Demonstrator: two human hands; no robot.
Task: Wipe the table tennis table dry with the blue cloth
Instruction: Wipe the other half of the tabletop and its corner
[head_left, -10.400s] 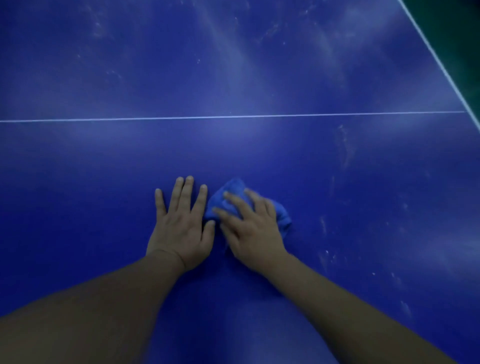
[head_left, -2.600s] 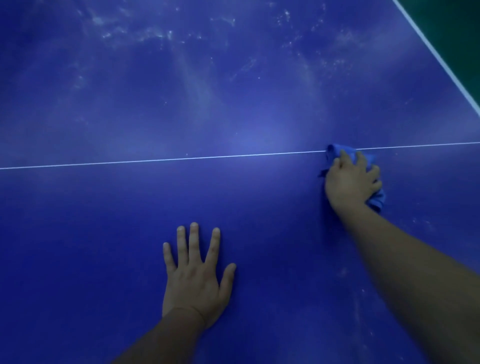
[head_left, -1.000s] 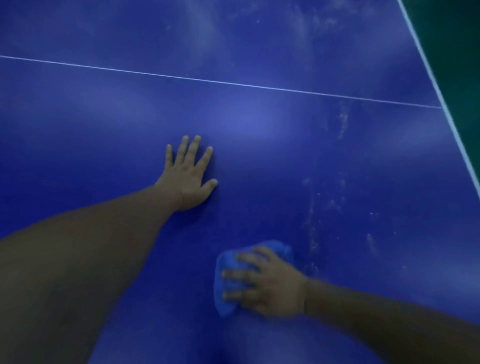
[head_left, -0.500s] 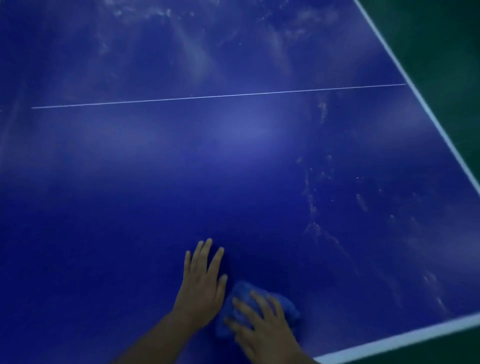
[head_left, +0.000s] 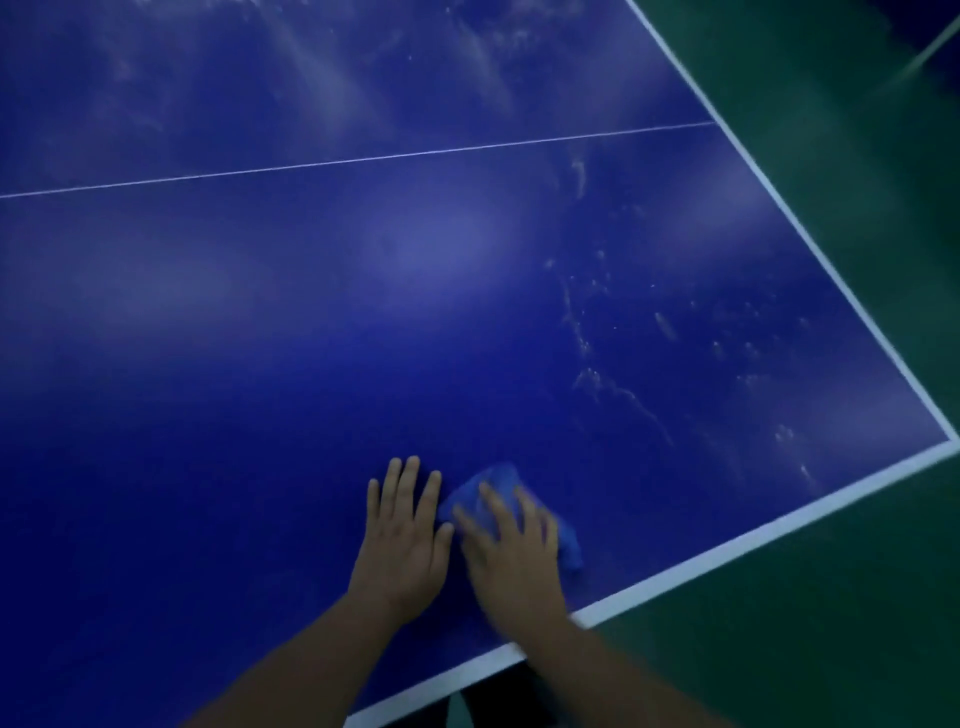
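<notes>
No readable text, labels or numbers anywhere.

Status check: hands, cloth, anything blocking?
Left hand flat on table. Right hand pressing blue cloth near front edge. Wet streaks to the right; nothing blocking.

Dim bluish light; soft glare; slight blur

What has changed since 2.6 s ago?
The right hand has dragged the blue cloth from the thin centre line back near the white end border, beside the left hand. Its fingers, then curled round the cloth, now lie spread over it. The left hand stays flat on the table; droplets remain to the right.
</notes>
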